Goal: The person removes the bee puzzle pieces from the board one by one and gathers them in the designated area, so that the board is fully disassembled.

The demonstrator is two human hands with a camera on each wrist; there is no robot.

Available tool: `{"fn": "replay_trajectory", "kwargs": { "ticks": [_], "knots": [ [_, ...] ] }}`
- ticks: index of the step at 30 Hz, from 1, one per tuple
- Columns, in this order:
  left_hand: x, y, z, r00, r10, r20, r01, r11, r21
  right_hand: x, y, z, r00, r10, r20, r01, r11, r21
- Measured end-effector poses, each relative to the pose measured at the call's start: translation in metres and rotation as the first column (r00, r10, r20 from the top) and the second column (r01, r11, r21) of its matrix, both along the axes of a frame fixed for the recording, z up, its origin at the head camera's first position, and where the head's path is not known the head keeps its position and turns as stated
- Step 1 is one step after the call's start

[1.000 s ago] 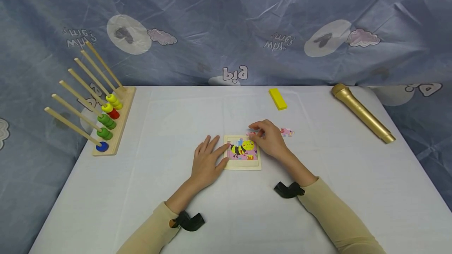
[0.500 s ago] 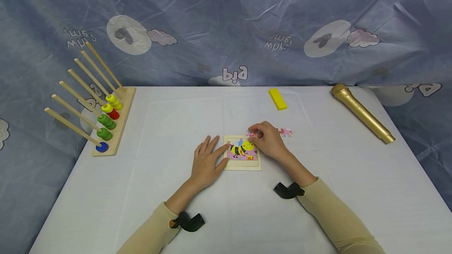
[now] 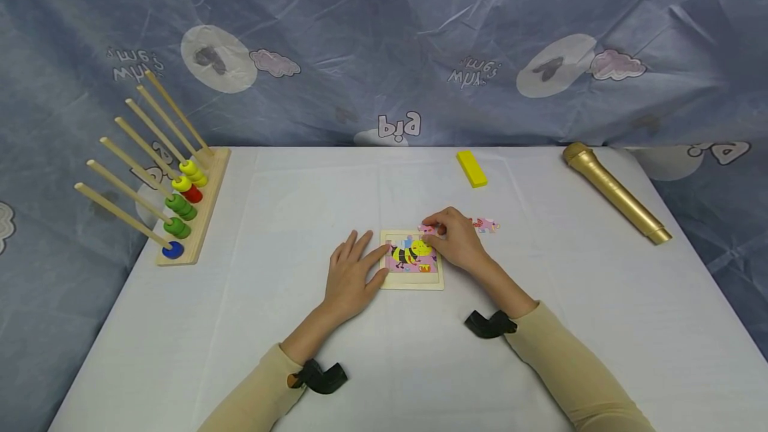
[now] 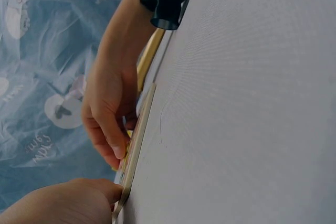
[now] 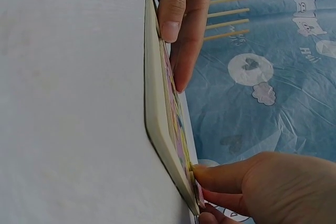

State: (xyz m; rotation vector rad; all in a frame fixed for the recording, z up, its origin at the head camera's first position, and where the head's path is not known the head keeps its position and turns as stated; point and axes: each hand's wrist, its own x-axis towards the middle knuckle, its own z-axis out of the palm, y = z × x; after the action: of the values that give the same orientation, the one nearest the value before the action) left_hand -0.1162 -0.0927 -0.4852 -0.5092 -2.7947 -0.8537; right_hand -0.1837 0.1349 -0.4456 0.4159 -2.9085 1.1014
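Note:
A wooden tray puzzle [image 3: 412, 279] with a cartoon bee picture lies flat on the table, its bee pieces [image 3: 408, 255] set inside the frame. My left hand [image 3: 351, 279] rests at the frame's left side, fingers spread, index finger and thumb touching its edge. At the upper right corner, my right hand [image 3: 459, 239] pinches a small pink puzzle piece [image 3: 427, 228] between thumb and fingers; the fingers partly hide it. The right wrist view shows the right thumb [image 5: 210, 177] low against the puzzle's surface. Another pink puzzle piece [image 3: 487, 225] lies loose behind my right hand.
A yellow block [image 3: 472, 169] lies towards the table's back edge. A gold microphone [image 3: 618, 193] is at the right. At the left stands a wooden peg rack [image 3: 207, 219] with coloured beads on its tall pegs. A patterned blue cloth [image 3: 360, 45] hangs behind the white table [image 3: 288, 205].
My right hand has shifted very slightly down and left at the puzzle's upper right corner, showing more of the loose pink piece. My left hand has stayed in place.

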Motion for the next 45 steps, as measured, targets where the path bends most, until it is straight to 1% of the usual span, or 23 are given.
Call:
{"fn": "replay_trajectory", "kwargs": {
  "ticks": [7, 12, 16, 22, 27, 30, 32, 38, 41, 45],
  "knots": [
    [0.000, 0.000, 0.001, 1.000, 0.002, -0.011, -0.002, 1.000, -0.002, 0.000, -0.001, 0.000, 1.000, -0.014, 0.002, 0.014, 1.000, -0.016],
    [0.000, 0.001, 0.001, 1.000, 0.003, -0.013, -0.003, 1.000, 0.003, 0.000, 0.000, 0.001, 0.999, -0.035, -0.037, 0.033, 0.998, -0.052],
    [0.000, 0.001, 0.001, 1.000, 0.003, -0.008, -0.003, 1.000, 0.004, -0.001, 0.001, 0.001, 0.998, -0.053, -0.043, 0.050, 0.996, -0.075],
    [0.000, 0.002, 0.001, 1.000, 0.001, -0.008, -0.001, 1.000, 0.007, -0.003, 0.007, 0.003, 0.998, -0.065, -0.015, 0.062, 0.992, -0.113],
    [0.001, 0.001, 0.002, 1.000, 0.001, -0.013, -0.001, 1.000, 0.010, -0.006, 0.016, 0.011, 0.994, -0.092, 0.057, 0.100, 0.980, -0.172],
    [0.001, 0.001, 0.001, 1.000, 0.000, -0.017, 0.000, 1.000, 0.014, -0.007, 0.025, 0.016, 0.989, -0.118, 0.094, 0.134, 0.972, -0.192],
    [0.001, 0.001, 0.001, 1.000, 0.000, -0.016, 0.000, 1.000, 0.015, -0.007, 0.034, 0.018, 0.986, -0.134, 0.101, 0.151, 0.969, -0.197],
    [0.001, 0.000, 0.000, 1.000, 0.003, -0.003, -0.003, 1.000, 0.012, -0.009, 0.070, 0.020, 0.979, -0.194, 0.063, 0.203, 0.961, -0.188],
    [0.001, 0.000, 0.000, 1.000, 0.003, -0.006, -0.003, 1.000, 0.016, -0.009, 0.090, 0.021, 0.969, -0.240, 0.059, 0.247, 0.950, -0.189],
    [0.001, 0.000, 0.000, 1.000, 0.003, -0.010, -0.003, 1.000, 0.017, -0.006, 0.112, 0.023, 0.949, -0.307, 0.065, 0.314, 0.930, -0.189]
  ]
}}
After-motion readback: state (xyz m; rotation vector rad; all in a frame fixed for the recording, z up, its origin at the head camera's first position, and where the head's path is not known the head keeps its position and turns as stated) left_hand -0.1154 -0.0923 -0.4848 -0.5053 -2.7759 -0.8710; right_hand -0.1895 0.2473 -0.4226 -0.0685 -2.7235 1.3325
